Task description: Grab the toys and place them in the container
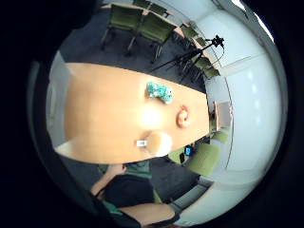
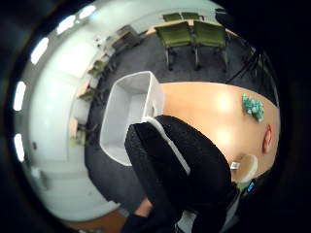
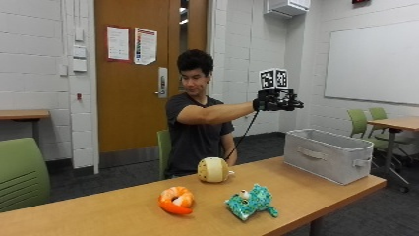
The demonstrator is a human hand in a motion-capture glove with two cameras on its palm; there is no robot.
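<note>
Your black-gloved right hand (image 3: 277, 101) is raised above the grey fabric container (image 3: 327, 153) at the table's (image 3: 118, 214) end; I cannot tell your grip's state. Seen from the outside camera, the cream round plush (image 3: 213, 170) sits at 12 o'clock of the teal frog plush (image 3: 250, 201), and the orange shrimp plush (image 3: 176, 200) at 9 o'clock.

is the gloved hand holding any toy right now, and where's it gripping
Nothing is held. The gloved right hand is raised above the table, over the grey container. All three toys lie on the table: the cream plush, the orange shrimp, the teal frog.
</note>
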